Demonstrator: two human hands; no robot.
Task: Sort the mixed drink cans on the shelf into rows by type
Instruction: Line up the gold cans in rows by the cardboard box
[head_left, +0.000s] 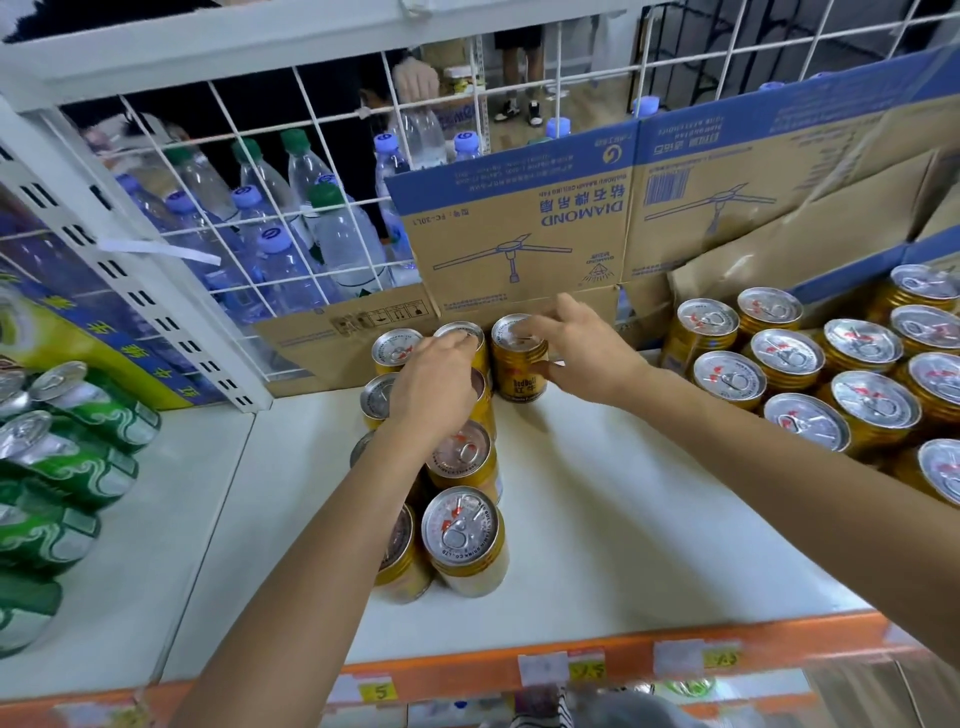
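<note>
Gold Red Bull cans stand in two rows (464, 540) running from front to back on the white shelf (597, 519). My left hand (434, 379) reaches over the right row, its fingers curled on the top of a gold can (460, 332) at the back. My right hand (576, 348) grips another gold can (519, 364) beside it, fingers on the lid and thumb on the side. More gold cans (841, 384) stand packed together at the right. Green cans (72, 457) stand in a line at the left.
A cardboard box wall (519, 234) stands right behind the cans. Water bottles (291, 228) sit beyond a white wire grid (218, 135). An orange shelf edge (571, 660) with price tags runs along the front. Another person's hand (415, 83) shows behind the grid.
</note>
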